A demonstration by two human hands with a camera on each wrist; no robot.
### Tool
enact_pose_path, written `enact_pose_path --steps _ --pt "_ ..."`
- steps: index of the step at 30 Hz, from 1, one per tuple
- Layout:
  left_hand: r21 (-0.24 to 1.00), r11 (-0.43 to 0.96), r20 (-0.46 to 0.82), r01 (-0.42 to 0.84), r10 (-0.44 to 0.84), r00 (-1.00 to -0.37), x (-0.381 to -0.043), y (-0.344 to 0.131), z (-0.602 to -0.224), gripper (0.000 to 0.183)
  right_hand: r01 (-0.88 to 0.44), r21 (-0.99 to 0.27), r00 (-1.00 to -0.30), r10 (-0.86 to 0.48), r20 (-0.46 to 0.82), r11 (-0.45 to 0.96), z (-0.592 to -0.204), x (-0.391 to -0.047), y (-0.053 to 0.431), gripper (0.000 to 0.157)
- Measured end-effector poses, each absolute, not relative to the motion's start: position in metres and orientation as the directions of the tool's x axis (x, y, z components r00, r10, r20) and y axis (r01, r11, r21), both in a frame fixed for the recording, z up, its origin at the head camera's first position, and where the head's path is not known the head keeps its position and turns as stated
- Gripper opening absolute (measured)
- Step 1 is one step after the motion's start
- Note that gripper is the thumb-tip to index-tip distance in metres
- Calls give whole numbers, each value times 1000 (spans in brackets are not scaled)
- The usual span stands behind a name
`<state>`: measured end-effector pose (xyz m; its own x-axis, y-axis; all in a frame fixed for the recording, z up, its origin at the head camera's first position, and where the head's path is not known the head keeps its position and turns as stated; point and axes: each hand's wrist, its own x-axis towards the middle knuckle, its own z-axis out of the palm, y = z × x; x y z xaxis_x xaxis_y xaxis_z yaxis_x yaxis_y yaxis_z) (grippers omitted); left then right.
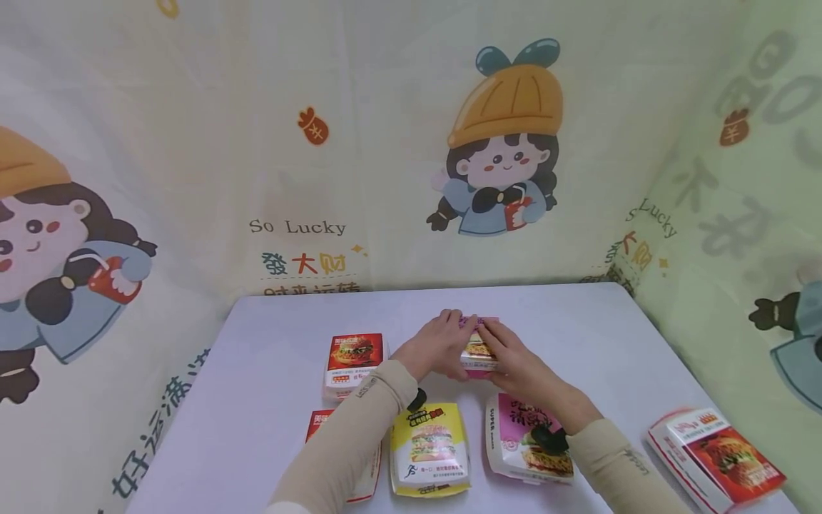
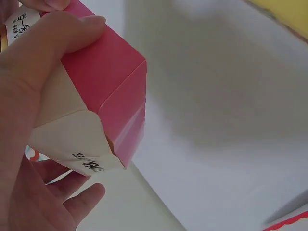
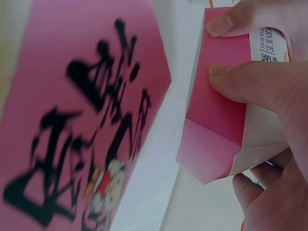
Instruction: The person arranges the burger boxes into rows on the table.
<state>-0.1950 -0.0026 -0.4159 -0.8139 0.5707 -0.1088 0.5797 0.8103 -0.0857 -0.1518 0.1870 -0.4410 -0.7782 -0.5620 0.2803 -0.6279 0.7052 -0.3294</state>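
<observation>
Item: one pink-and-white burger box (image 1: pixel 478 350), grasped between my left hand (image 1: pixel 438 347) and my right hand (image 1: pixel 519 363), both thumbs on a pink side, toward the table's back edge. Margins: tabletop (image 1: pixel 257 400) ran from my right hand to the right edge, and from two red boxes (image 1: pixel 355 353) to the left edge. Nearer me: one yellow box (image 1: pixel 430 451), one second pink box (image 1: pixel 510 439), a gap between. Near the right edge: a third red box (image 1: pixel 726 460). Surface: pale, smooth. Room: printed cloth (image 1: pixel 385 143) behind and at both sides.
</observation>
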Motion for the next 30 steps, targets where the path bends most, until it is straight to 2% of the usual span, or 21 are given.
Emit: enact_pose_path --steps 5,17,25,30 --pt "-97 806 -99 583 575 -812 -192 -12 -415 104 -593 -369 -804 -546 235 716 -440 -152 179 86" --pt "-108 811 -85 576 569 -818 -186 -34 -422 104 -645 -341 -763 -594 254 684 -442 -150 162 70" --pt "-88 824 -89 560 553 -828 -183 -43 -425 104 -649 -328 -761 -599 249 687 -445 -151 153 69" --pt "-57 836 -107 546 539 -836 -180 -49 -428 104 -631 -336 -774 -601 200 699 -447 -150 148 69"
